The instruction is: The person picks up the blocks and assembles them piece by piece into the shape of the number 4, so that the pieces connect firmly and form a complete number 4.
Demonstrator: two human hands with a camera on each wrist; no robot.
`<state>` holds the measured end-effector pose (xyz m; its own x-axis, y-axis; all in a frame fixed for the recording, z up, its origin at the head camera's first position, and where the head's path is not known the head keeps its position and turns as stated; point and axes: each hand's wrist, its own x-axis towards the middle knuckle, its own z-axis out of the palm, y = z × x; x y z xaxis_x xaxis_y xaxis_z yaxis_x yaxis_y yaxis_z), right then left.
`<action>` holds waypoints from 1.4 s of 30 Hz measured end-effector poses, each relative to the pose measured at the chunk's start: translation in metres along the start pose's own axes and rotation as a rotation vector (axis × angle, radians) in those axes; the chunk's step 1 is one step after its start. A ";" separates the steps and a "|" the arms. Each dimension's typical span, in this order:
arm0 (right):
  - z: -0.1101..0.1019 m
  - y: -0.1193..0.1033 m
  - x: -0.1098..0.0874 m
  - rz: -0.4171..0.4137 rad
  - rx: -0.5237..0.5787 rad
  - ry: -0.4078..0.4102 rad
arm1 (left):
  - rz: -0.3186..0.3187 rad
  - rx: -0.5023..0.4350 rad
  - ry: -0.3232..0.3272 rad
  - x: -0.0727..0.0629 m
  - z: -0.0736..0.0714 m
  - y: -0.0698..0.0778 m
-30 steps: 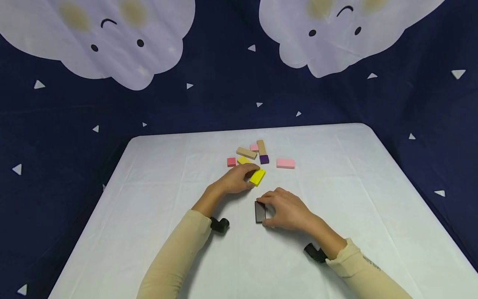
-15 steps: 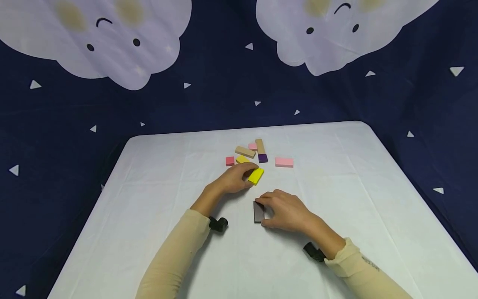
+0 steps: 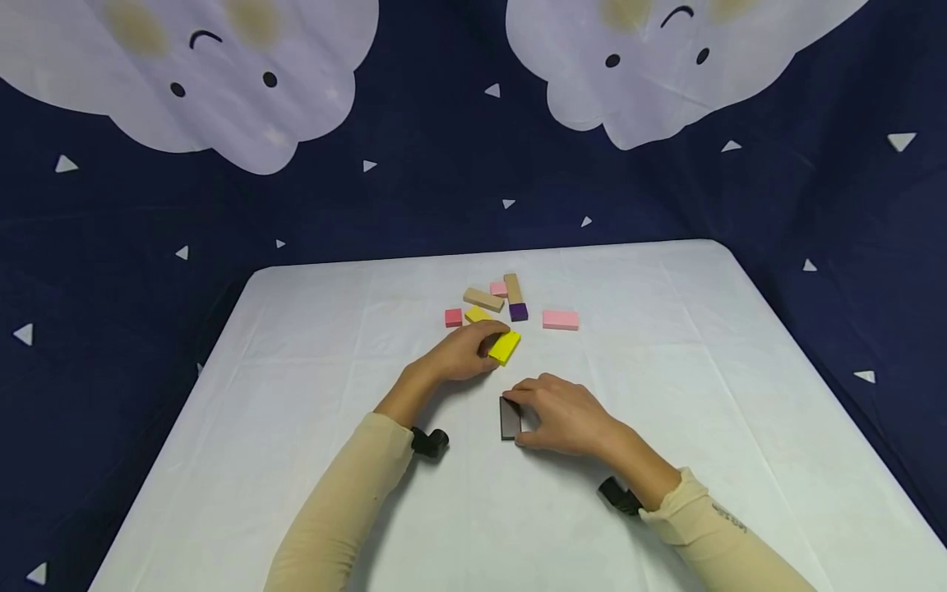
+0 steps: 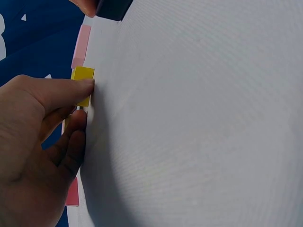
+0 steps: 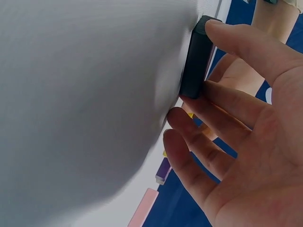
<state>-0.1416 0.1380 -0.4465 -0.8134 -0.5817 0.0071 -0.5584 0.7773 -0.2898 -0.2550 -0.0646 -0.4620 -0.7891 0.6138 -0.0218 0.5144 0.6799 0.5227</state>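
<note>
My left hand (image 3: 460, 352) pinches a yellow block (image 3: 505, 348) between thumb and fingers near the middle of the table; in the left wrist view the thumb lies across the yellow block (image 4: 84, 73). Closer to me, my right hand (image 3: 565, 415) holds a dark grey block (image 3: 510, 419) by its two ends. The right wrist view shows the thumb on one end of this dark block (image 5: 196, 59) and fingertips at the other, close over the white cloth. A second yellow block (image 3: 477, 315) lies just behind the left hand, partly covered by it.
Behind the hands lie a red block (image 3: 453, 318), a natural wood block (image 3: 483, 299), a small pink block (image 3: 499, 289), another wood block (image 3: 513, 288) touching a purple block (image 3: 519, 312), and a longer pink block (image 3: 560, 320). A dark blue curtain (image 3: 436, 214) hangs past the white table's (image 3: 311, 329) far edge.
Both hands keep their grip on the same blocks and barely move. The whole head view has shifted slightly, so everything appears a little further left and up.
</note>
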 end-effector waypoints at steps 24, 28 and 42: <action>0.000 0.004 0.001 0.041 0.066 0.005 | 0.000 -0.018 -0.003 0.001 -0.001 -0.002; -0.003 0.008 0.002 0.064 0.110 0.033 | -0.007 -0.020 -0.009 0.001 0.000 -0.002; -0.019 0.029 0.022 0.137 0.261 0.246 | 0.008 -0.012 -0.003 0.001 0.000 -0.002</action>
<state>-0.1788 0.1523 -0.4365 -0.9103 -0.3765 0.1719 -0.4070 0.7386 -0.5374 -0.2566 -0.0657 -0.4631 -0.7840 0.6204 -0.0198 0.5167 0.6700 0.5331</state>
